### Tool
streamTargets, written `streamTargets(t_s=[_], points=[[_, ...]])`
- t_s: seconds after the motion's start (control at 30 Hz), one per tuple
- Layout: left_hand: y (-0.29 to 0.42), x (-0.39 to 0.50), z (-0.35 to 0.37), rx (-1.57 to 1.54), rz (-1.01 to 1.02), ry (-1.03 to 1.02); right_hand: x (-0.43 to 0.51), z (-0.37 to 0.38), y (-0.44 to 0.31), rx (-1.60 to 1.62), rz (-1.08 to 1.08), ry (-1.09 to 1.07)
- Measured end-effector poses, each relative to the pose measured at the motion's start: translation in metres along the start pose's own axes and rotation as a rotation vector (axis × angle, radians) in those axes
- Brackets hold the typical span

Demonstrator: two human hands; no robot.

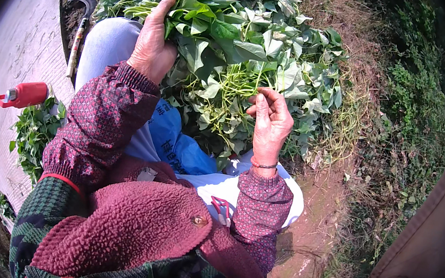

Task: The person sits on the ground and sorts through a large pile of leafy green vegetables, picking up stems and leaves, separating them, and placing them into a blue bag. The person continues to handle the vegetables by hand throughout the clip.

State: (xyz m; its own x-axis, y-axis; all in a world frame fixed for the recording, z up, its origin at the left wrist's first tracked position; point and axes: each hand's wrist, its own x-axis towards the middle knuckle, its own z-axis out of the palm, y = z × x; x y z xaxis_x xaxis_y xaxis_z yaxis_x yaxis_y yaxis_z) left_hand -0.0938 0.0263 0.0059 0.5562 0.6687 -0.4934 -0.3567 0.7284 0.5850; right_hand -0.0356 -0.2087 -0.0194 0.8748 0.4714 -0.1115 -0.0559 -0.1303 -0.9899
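Note:
My left hand [156, 47] grips a bunch of leafy green stems [219, 30], apparently sweet potato vine shoots, with the thumb over the stalks and the leaves fanning to the right. Lower and to the right, my right hand [271, 118] has its thumb and fingertips pinched together on a thin green stem [259, 77]. Beneath both hands spreads a large heap of cut vines [296, 79], some leaves wilted and pale. A tangle of bare stems [237, 82] shows just left of my right fingertips.
A sickle [78, 38] with a wooden handle lies left of my knee. On the pale concrete slab [21, 47] are a red bottle [26, 95] and a smaller leafy pile [35, 132]. A blue plastic bag [176, 141] bearing writing sits between my legs. Dry grass and shrubs [410, 99] border the right.

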Motion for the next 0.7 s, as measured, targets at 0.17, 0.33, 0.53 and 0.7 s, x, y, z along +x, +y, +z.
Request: streamTargets(t_s=[0.17,0.33,0.53,0.7], points=[[0.02,0.0,-0.015,-0.009,0.027,-0.041,-0.002,0.05,0.079,-0.351,-0.055,-0.46],[0.025,0.005,-0.026,0.025,-0.067,-0.019,-0.005,0.12,0.188,-0.921,0.029,-0.824],[0.043,0.013,-0.043,0.047,-0.09,-0.011,-0.014,0.137,0.23,-0.843,0.145,-0.718],[0.05,0.018,-0.055,0.271,0.026,-0.06,0.02,0.094,0.133,-0.794,0.072,-0.657]])
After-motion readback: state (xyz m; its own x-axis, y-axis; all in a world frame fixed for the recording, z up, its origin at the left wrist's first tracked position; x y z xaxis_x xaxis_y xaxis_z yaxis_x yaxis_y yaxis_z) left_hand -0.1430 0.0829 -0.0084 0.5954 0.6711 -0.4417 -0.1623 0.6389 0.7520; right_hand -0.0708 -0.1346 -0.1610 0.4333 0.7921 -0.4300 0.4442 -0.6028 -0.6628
